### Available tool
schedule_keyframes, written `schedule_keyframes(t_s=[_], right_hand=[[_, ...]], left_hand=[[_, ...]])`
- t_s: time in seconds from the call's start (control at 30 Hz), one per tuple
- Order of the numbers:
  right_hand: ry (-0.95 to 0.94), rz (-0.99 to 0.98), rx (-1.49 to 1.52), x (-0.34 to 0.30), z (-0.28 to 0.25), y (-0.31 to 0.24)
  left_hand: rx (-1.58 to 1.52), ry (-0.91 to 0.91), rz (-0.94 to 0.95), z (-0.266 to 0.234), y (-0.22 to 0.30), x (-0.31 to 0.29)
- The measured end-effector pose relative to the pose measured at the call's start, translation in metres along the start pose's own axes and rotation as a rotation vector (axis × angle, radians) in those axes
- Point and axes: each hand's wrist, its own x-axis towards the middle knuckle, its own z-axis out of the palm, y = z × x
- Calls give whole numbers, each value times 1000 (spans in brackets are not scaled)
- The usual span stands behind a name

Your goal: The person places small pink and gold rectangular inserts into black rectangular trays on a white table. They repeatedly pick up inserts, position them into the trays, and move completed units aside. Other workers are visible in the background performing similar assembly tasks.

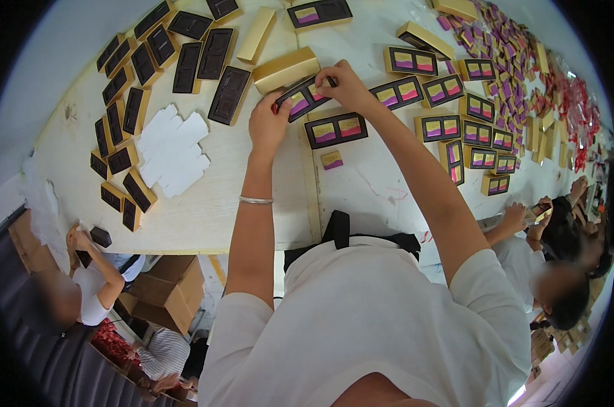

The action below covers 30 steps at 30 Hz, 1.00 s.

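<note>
My left hand (269,123) is closed on the left end of a gold box with a black two-compartment tray (310,105). A small gold-and-purple packet (298,106) lies in its left compartment. At the right compartment, the fingers of my right hand (344,87) pinch another small packet, which they partly cover. Just below is a filled box (336,129) with two packets in its tray. One loose packet (332,160) lies nearer to me. Behind the box in my hands, a plain gold box (286,69) touches or nearly touches it.
Boxes with bare black trays (229,95) stand at the left around a stack of white cards (173,150). Filled boxes (442,128) cluster at the right, before a heap of loose packets (500,74). Co-workers sit on both sides; an open carton (175,295) stands below the table's left edge.
</note>
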Motion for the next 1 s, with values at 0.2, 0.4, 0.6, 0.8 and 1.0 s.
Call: schedule_keyframes(t_s=[0.2,0.4,0.6,0.8,1.0], right_hand=[[93,-47,-104,0,6,-4],[-26,-70,-79,-13,-33,19],[-47,-71,-200,-30,-63,35],[43,-60,-296,-35,-60,26],[245,-351,-348,-23,-43,-7]], left_hand=[[-104,-9,23,6,-14,7],[-137,-26,54,35,10,0],[-107,-76,54,53,38,1],[-69,-76,91,40,41,-2],[104,287,137,-6,12,-7]])
